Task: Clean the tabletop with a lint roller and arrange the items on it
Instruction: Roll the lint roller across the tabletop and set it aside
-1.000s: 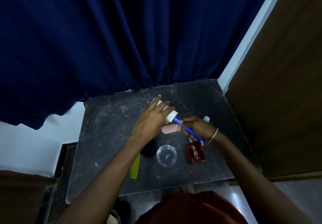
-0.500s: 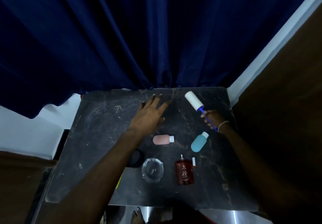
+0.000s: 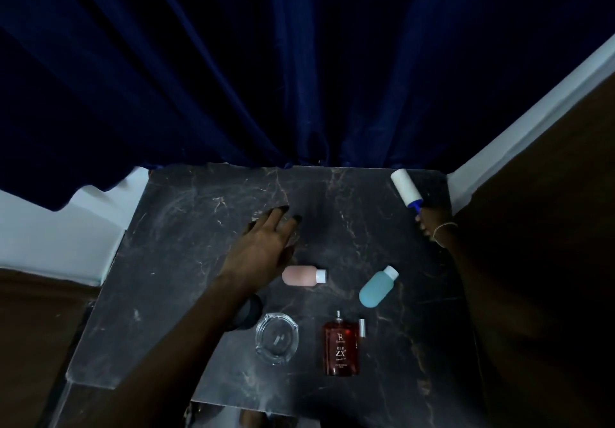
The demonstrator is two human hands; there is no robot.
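Because the lint roller (image 3: 405,188) is a light paper roll on a stiff blue plastic handle, it should handle easily; the sensible hold is the handle, since the white sheet is presumably tacky and would grab skin. It sits at the far right corner of the dark marble surface (image 3: 186,261). The right hand (image 3: 429,224) has it by the handle, fingers closed around the blue grip, which is mostly hidden inside the fist. Long axis runs diagonally: roll end points away and to the left, toward the blue curtain (image 3: 266,61), handle end back toward the person. Whether the roll touches the surface or is just above it, I cannot tell.

Left hand (image 3: 263,248) lies mid-surface, palm down, fingers open and spread, holding nothing; contact with the surface looks likely but is not certain.

Items nearer the person:
- pink bottle (image 3: 303,275), lying on its side, white cap to the right, just beside the left wrist.
- teal bottle (image 3: 377,287), lying down, cap pointing up and right.
- red perfume bottle (image 3: 341,347), flat, sprayer pointing away; glass, so fragile and likely the heaviest piece. Its silver cap (image 3: 362,327) lies loose beside it.
- glass ashtray (image 3: 276,337), upright, fragile.
- a dark round object (image 3: 249,311) partly under the left forearm; unidentified.
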